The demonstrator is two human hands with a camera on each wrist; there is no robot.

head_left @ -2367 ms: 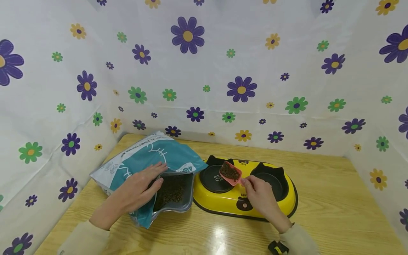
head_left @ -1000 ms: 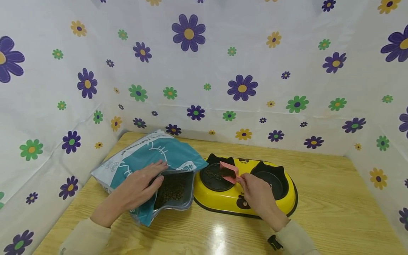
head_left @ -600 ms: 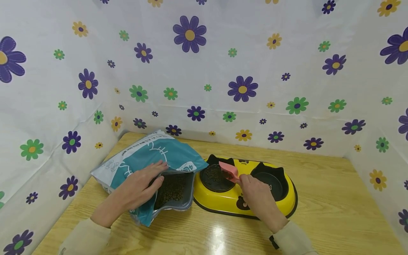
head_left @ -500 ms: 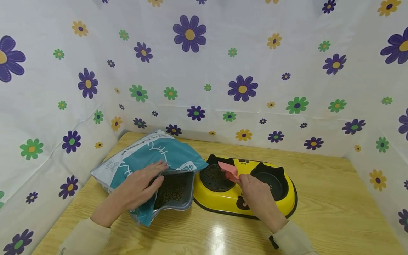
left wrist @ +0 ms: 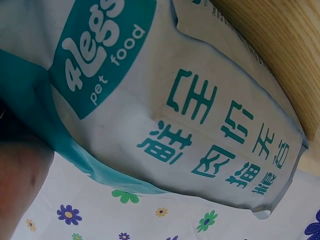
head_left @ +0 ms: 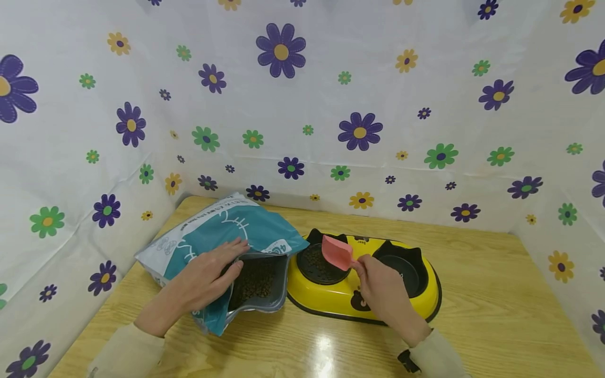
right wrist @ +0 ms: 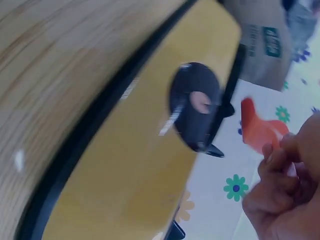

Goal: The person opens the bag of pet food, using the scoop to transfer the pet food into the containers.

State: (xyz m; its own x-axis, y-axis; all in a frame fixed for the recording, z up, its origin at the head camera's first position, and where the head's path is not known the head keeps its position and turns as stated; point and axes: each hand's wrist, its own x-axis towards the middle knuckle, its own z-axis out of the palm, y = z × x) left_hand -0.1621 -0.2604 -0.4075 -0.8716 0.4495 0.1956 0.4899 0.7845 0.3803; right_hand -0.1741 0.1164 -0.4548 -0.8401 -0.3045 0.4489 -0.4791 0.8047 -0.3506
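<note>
My right hand [head_left: 384, 289] pinches the handle of a pink scoop [head_left: 337, 253], tipped on its side over the left black bowl [head_left: 326, 276] of a yellow double pet feeder [head_left: 316, 299]. Brown kibble [head_left: 314, 260] lies in that bowl. In the right wrist view, curled fingers [right wrist: 275, 170] grip the scoop's handle. My left hand [head_left: 204, 275] rests on a teal and white pet food bag [head_left: 264, 228], its fingers straight and its thumb at the edge of the bag's mouth. Kibble [head_left: 257, 286] shows inside. The left wrist view shows the bag's printed side [left wrist: 200, 115].
The feeder's right black bowl [head_left: 402, 270] holds no kibble that shows. Bag and feeder stand side by side on a wooden table [head_left: 496, 304]. Behind them hangs a white flowered cloth [head_left: 321, 105]. A small black item [head_left: 407, 361] shows by the right sleeve [head_left: 437, 354].
My right hand has turned the scoop from level and full of kibble to tipped over, then raised it slightly. Kibble has dropped into the left bowl. The left hand has stayed on the bag.
</note>
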